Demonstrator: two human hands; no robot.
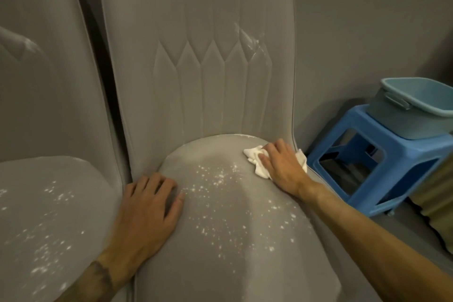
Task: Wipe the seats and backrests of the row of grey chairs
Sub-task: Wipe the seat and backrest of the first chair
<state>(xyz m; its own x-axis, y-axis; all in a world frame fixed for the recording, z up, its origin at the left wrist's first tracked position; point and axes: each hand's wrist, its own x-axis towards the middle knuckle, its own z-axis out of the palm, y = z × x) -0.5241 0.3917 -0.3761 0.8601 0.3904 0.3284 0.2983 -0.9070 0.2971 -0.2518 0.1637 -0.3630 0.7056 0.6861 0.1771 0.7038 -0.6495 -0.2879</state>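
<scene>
The right hand [282,163] is pressing a white cloth [253,160] flat on the grey seat [245,260], rear right; the left hand [149,203] is lying spread at its left edge. The palm is half hiding the cloth.

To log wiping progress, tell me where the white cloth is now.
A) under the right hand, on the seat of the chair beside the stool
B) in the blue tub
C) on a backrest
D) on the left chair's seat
A: the right hand presses the white cloth onto the rear right of that chair's seat.
</scene>
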